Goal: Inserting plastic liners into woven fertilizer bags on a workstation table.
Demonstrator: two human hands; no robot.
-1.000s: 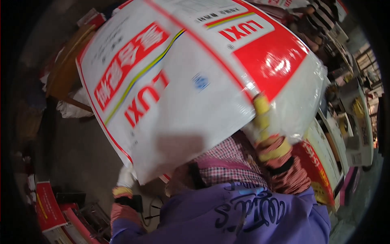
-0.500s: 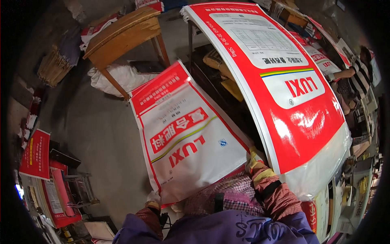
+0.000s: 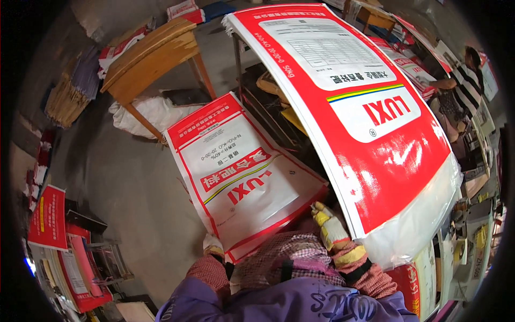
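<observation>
While both gloved hands (image 3: 268,236) grip its near edge, the flat sack (image 3: 241,174) stretches away.

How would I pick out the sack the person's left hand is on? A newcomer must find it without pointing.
Start at the wooden table at upper left. Just below and right of it, a flat woven sack lies by the person's knees, the left hand at its near corner. Unlike the big glossy sack arching over the right hand, it is mostly white with a thin red border.

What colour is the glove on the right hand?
White and yellow glove, seen in the head view.
</observation>
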